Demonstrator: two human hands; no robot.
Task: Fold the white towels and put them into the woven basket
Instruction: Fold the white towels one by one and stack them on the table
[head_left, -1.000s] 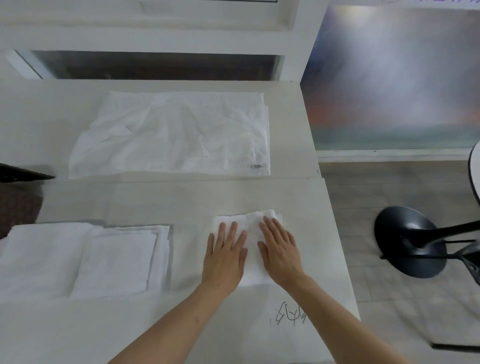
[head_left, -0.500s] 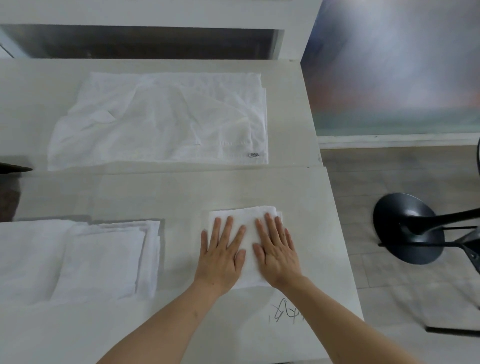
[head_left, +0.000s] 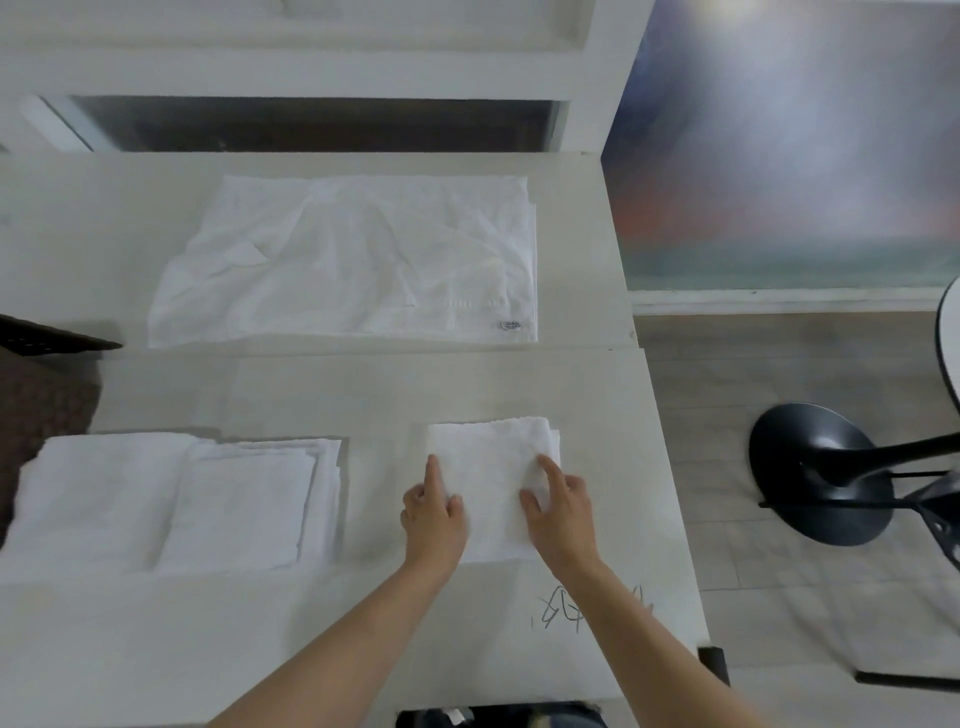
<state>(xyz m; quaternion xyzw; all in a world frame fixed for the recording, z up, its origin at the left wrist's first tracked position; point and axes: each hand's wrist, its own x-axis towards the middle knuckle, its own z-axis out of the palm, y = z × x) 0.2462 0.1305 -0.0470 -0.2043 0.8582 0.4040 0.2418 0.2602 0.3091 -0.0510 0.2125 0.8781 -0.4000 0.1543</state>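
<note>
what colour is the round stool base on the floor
Black, a round stool base right of the table, in the head view.

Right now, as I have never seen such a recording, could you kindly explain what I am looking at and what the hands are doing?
There is no machine here: a person wears one wide-angle camera on the head, so the view looks forward and down at their own two bare arms. The left hand and the right hand rest at the left and right sides of a small folded towel on the white table, fingers partly curled at its edges; whether they pinch it is hard to tell. To the left lies a stack of folded towels. Farther back an unfolded towel lies spread out. A dark stool base stands on the floor to the right. No woven basket can be clearly made out.
</note>
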